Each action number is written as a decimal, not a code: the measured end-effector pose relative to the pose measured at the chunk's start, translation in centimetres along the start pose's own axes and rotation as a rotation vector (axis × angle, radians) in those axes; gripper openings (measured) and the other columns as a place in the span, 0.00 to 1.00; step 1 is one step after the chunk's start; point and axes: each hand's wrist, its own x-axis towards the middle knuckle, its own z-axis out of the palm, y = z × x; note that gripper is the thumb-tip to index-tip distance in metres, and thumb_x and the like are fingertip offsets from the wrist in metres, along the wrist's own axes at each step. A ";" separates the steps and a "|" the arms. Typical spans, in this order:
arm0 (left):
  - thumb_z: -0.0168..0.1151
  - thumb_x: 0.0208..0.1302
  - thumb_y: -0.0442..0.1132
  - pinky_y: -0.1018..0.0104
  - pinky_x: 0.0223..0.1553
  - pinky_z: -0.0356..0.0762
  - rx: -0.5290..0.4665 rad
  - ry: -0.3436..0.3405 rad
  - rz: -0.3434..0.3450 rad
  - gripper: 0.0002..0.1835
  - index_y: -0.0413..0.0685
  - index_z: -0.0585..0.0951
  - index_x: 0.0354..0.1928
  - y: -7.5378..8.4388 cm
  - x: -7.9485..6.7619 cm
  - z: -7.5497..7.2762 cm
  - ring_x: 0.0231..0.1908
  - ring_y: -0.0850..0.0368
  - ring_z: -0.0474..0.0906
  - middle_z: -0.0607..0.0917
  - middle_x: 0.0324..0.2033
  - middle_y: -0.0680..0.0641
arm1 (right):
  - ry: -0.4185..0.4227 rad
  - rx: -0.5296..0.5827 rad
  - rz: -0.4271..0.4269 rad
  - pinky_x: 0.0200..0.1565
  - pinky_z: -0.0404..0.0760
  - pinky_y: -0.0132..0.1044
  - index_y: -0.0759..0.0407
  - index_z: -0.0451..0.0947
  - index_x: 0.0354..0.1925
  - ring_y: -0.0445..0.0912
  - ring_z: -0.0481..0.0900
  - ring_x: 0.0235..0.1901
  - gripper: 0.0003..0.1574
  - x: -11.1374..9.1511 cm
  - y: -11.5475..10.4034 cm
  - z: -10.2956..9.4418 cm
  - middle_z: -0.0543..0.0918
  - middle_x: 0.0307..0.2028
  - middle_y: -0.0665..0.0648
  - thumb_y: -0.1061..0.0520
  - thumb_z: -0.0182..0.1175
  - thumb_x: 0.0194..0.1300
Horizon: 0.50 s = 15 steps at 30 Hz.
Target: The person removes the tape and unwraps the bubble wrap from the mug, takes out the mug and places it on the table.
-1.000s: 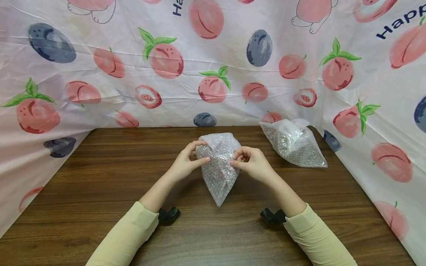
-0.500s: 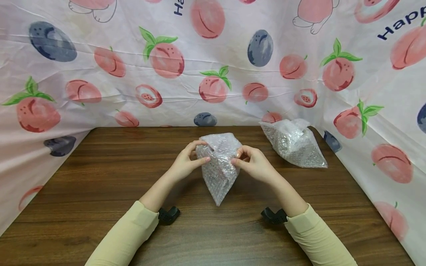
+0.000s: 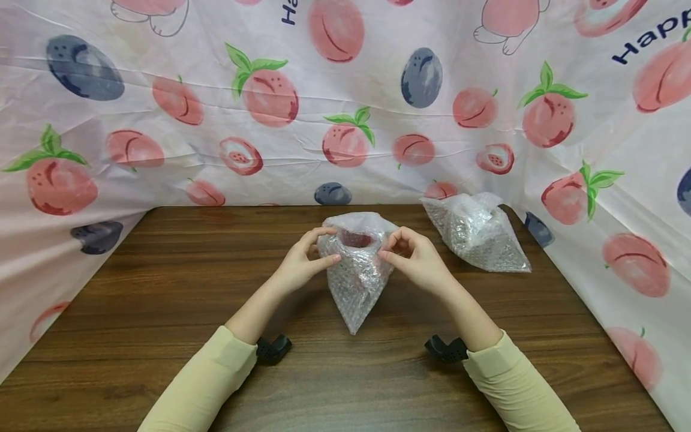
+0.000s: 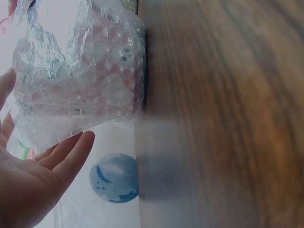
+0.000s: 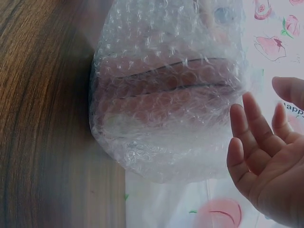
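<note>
Left wrist: bubble-wrapped bundle [image 4: 85, 78] partly cropped

We see a dark brown, wood-grained worktop [image 3: 178, 288]. Behind it and along both sides, we find creased white cloth [image 3: 375, 84] printed with peaches [image 3: 270, 99] and blue-grey ovals [image 3: 421, 78].

Your right fingers [image 3: 401, 233] have shifted a little to the right and away from you. The top of the wrap [image 3: 353, 288], crumpled together earlier, now gapes in a rounded hole [image 3: 357, 240] with reddish pink showing inside, and its upper right edge spreads farther out than before.
</note>
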 end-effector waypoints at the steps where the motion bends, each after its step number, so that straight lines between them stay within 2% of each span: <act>1: 0.68 0.61 0.41 0.47 0.44 0.75 0.005 0.003 0.002 0.27 0.54 0.72 0.62 -0.5 0.2 0.0 0.53 0.39 0.72 0.64 0.66 0.44 | 0.009 0.008 -0.002 0.32 0.74 0.33 0.62 0.71 0.35 0.49 0.78 0.33 0.11 0.0 0.0 0.0 0.82 0.32 0.57 0.63 0.65 0.61; 2: 0.68 0.61 0.43 0.46 0.44 0.75 0.012 0.004 0.003 0.28 0.56 0.72 0.62 -1.0 0.3 0.0 0.54 0.39 0.72 0.64 0.66 0.45 | 0.016 0.019 -0.001 0.33 0.74 0.33 0.63 0.70 0.37 0.49 0.79 0.34 0.12 0.1 0.0 -0.1 0.83 0.32 0.58 0.63 0.66 0.61; 8: 0.68 0.60 0.41 0.45 0.45 0.75 0.018 0.000 -0.018 0.33 0.56 0.67 0.67 -0.8 0.4 -0.1 0.55 0.38 0.71 0.62 0.68 0.45 | 0.012 0.053 0.045 0.36 0.73 0.35 0.64 0.65 0.46 0.49 0.82 0.40 0.19 0.1 -0.1 -0.2 0.85 0.36 0.60 0.63 0.64 0.62; 15: 0.66 0.61 0.33 0.45 0.48 0.74 0.005 -0.020 -0.029 0.37 0.41 0.61 0.70 2.2 -0.3 -0.2 0.55 0.35 0.69 0.59 0.69 0.38 | 0.035 0.093 0.048 0.36 0.77 0.35 0.66 0.61 0.55 0.53 0.84 0.35 0.24 0.1 -0.2 -0.3 0.85 0.36 0.64 0.65 0.61 0.65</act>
